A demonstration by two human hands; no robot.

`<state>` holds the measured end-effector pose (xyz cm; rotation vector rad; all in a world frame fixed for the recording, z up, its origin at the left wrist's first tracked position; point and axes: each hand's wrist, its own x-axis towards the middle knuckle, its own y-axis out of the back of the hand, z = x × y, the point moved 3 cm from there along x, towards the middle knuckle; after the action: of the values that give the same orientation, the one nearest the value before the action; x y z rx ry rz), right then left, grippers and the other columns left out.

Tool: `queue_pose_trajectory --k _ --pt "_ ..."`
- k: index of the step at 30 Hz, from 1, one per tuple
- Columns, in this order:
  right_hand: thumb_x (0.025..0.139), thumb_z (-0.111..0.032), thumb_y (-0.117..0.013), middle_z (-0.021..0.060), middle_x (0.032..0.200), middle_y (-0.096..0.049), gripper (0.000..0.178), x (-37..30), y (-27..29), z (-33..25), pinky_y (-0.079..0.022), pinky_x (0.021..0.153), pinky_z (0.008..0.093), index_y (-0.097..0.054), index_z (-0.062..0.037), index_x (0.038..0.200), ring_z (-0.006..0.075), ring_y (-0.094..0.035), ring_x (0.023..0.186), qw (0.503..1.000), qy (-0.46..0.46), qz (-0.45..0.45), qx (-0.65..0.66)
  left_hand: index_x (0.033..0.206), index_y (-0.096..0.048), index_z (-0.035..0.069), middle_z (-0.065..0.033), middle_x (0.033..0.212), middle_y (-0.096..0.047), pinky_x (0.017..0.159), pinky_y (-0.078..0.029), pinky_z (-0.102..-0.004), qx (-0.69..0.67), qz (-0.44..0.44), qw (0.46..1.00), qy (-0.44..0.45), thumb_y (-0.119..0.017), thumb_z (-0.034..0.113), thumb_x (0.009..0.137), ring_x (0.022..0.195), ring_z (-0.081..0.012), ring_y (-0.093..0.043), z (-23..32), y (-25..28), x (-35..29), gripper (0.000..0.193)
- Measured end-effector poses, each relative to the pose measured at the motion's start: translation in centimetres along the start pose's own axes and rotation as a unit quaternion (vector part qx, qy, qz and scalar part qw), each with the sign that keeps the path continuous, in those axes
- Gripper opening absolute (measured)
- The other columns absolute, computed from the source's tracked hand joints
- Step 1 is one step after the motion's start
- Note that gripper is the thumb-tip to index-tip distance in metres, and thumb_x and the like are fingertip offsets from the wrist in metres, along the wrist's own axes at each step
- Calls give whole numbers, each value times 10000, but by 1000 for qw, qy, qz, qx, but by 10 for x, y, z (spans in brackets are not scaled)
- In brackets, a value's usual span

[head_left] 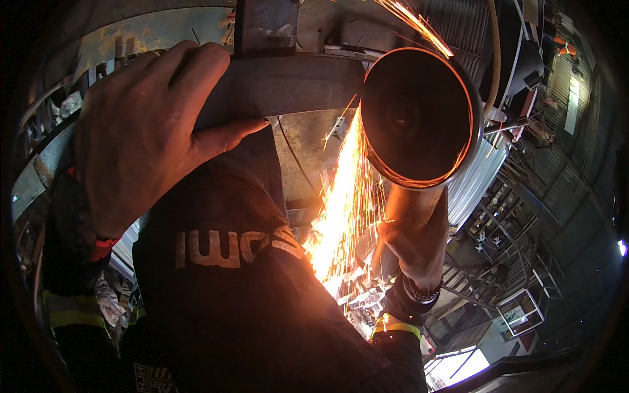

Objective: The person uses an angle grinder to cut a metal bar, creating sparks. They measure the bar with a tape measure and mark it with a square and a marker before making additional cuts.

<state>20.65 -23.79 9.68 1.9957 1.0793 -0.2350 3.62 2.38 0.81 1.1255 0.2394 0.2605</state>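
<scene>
My left hand (147, 124) is wrapped over the left part of a flat dark metal bar (288, 85), its thumb lying along the bar's near side. At the bar's right end is the round dark disc (419, 118) of an angle grinder, its rim glowing orange. Below the disc, my right hand (416, 229) is closed around the grinder, whose body is mostly hidden behind the disc and hand. Bright sparks (337, 223) pour down from where disc and bar meet, and a smaller spray leaves the disc's top.
A dark upright metal post (265, 29) meets the bar's far side. My dark-clothed leg (229, 262) lies beneath the bar, close to the sparks. Ribbed light metal sheets (481, 173) stand at the right, with a white metal frame (521, 311) farther down.
</scene>
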Motion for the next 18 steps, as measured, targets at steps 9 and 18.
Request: queue_pose_trajectory --k 9,18 --pt "711 -92 -722 184 1213 -567 718 16 -1 0 -483 916 390 -413 26 1348 260 -587 1056 1000 1 17 11 1131 -568 43 -142 1022 -664 758 -574 -402 3 7 1000 2 -784 530 758 893 -306 -700 0 -3 -1 650" --pt "702 -90 -736 173 1245 -564 766 2 -2 3 -464 952 379 -391 26 1376 234 -575 1094 1000 14 -5 11 1155 -570 28 -156 1038 -661 761 -567 -414 8 12 1000 -18 -791 501 762 903 -319 -692 -3 1 -6 654"
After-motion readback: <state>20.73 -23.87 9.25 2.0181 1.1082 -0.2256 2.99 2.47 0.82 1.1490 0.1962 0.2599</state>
